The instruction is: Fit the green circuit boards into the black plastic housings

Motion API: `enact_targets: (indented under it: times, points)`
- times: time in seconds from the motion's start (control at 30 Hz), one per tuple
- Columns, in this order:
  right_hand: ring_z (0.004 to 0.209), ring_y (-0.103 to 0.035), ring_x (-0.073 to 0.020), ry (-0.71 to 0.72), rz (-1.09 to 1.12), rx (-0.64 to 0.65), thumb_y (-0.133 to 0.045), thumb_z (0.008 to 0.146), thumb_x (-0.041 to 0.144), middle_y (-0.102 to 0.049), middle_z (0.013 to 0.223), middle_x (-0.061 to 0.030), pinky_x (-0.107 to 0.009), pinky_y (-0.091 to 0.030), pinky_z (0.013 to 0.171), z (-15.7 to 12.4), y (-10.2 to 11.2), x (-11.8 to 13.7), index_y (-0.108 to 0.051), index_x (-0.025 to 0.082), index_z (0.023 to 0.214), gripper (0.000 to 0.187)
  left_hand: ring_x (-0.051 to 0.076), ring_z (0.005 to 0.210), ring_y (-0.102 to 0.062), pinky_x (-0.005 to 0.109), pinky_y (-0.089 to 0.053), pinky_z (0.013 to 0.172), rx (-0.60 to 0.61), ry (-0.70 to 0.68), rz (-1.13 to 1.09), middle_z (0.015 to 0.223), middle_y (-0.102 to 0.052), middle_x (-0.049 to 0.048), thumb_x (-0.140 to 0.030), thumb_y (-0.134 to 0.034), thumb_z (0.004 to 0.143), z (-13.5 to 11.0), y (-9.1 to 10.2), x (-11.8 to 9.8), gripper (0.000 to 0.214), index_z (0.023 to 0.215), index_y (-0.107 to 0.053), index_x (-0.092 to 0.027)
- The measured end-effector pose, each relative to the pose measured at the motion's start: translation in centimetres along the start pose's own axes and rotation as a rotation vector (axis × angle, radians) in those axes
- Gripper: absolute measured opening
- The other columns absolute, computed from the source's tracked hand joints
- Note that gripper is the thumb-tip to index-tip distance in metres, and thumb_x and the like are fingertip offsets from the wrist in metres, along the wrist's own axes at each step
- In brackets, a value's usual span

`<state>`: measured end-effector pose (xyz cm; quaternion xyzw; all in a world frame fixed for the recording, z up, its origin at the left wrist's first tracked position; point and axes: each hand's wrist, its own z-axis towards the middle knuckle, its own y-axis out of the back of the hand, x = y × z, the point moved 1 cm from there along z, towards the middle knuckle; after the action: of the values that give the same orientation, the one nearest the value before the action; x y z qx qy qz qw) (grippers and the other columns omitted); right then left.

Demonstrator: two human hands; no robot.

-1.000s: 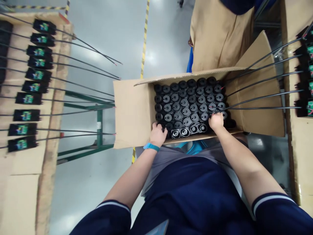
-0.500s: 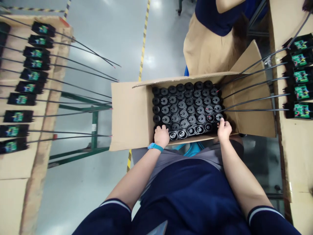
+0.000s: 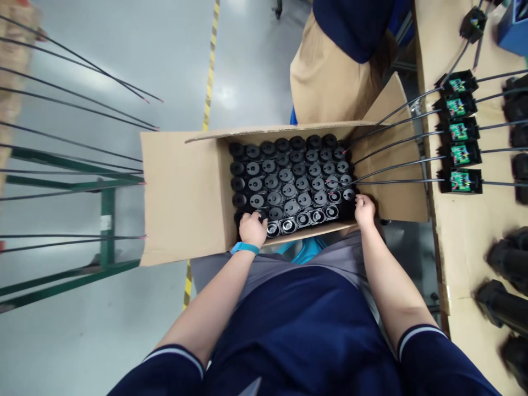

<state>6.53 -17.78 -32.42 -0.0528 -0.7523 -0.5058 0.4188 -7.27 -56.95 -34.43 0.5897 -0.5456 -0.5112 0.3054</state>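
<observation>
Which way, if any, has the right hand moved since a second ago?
Yes: judged against the cardboard box, the right hand has shifted right, toward the box's right end.

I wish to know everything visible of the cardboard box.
The cardboard box is brown, looks corrugated, and stands open, with flaps spread left and right. It sits before the person, holding rows of round black parts. The left hand reaches inside its near left corner; the right hand is at its near right corner. Black cables overhang its right side.
</observation>
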Motion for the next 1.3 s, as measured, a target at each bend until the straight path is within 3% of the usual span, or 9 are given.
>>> enact_targets:
  times: [0.1,0.33,0.57,0.7,0.77,0.9,1.07,1.3]
  points:
    - [0.098,-0.064,-0.0282,0.025,-0.212,0.048,-0.047,0.096,0.045,-0.071,0.1,-0.0158,-0.042,-0.049,0.094,0.3,-0.5,0.4,-0.072,0.015,0.103,0.04,0.032,0.099,-0.06,0.043,-0.049,0.093,-0.023,0.011,-0.015,0.103,-0.058,0.0138,-0.034,-0.063,0.086,0.0,-0.3,-0.1,0.026,0.105,-0.069,-0.017]
    - [0.106,-0.051,-0.0308,0.081,-0.552,0.165,-0.055,0.094,0.03,-0.061,0.112,-0.0178,-0.045,-0.039,0.096,0.4,-2.0,1.7,-0.072,0.017,0.116,0.031,0.03,0.099,-0.059,0.04,-0.05,0.094,-0.061,-0.025,-0.025,0.103,-0.058,0.0122,-0.035,-0.06,0.091,-0.2,-0.3,0.1,0.025,0.106,-0.069,-0.018]
    - [0.11,-0.043,-0.0323,0.176,-0.739,0.225,-0.062,0.092,0.031,-0.057,0.116,-0.0216,-0.045,-0.035,0.094,1.1,-2.6,2.8,-0.073,0.013,0.105,0.025,0.031,0.108,-0.055,0.042,-0.05,0.094,-0.075,-0.035,0.0,0.109,-0.054,0.0133,-0.034,-0.063,0.09,-0.5,-0.2,-0.2,0.021,0.103,-0.068,-0.018]
    - [0.114,-0.045,-0.034,0.22,-0.798,0.255,-0.067,0.088,0.033,-0.058,0.116,-0.0189,-0.048,-0.036,0.098,1.9,-2.4,3.1,-0.074,0.015,0.104,0.026,0.03,0.117,-0.053,0.042,-0.048,0.099,-0.078,-0.035,0.003,0.135,-0.045,0.0165,-0.033,-0.065,0.09,-0.5,0.0,-0.4,0.022,0.105,-0.067,-0.017]
    - [0.115,-0.046,-0.0347,0.231,-0.82,0.269,-0.069,0.086,0.035,-0.058,0.115,-0.0178,-0.05,-0.035,0.1,2.2,-2.3,2.9,-0.074,0.016,0.101,0.025,0.031,0.119,-0.052,0.042,-0.047,0.101,-0.064,-0.048,0.01,0.138,-0.046,0.0173,-0.031,-0.061,0.091,-0.5,0.0,-0.5,0.022,0.106,-0.066,-0.016]
    - [0.114,-0.048,-0.033,0.247,-0.833,0.295,-0.07,0.086,0.038,-0.059,0.114,-0.0155,-0.048,-0.038,0.099,2.9,-2.3,2.2,-0.074,0.018,0.099,0.025,0.033,0.115,-0.054,0.044,-0.047,0.099,-0.028,-0.07,0.03,0.128,-0.055,0.0179,-0.029,-0.056,0.093,-0.4,0.1,-0.7,0.021,0.107,-0.064,-0.015]
    - [0.111,-0.049,-0.0317,0.267,-0.794,0.296,-0.072,0.085,0.04,-0.059,0.113,-0.0139,-0.043,-0.042,0.096,3.4,-2.4,1.2,-0.073,0.018,0.097,0.025,0.034,0.111,-0.056,0.045,-0.048,0.094,-0.009,-0.077,0.026,0.115,-0.06,0.0174,-0.031,-0.06,0.09,-0.2,0.3,-0.6,0.018,0.1,-0.064,-0.017]
    - [0.108,-0.047,-0.0278,0.272,-0.675,0.264,-0.073,0.084,0.04,-0.059,0.109,-0.0122,-0.039,-0.043,0.097,3.2,-2.1,0.1,-0.069,0.018,0.091,0.023,0.03,0.105,-0.059,0.041,-0.048,0.096,-0.063,-0.058,-0.082,0.108,-0.062,0.0116,-0.027,-0.067,0.083,0.2,0.0,0.0,0.009,0.086,-0.061,-0.021]
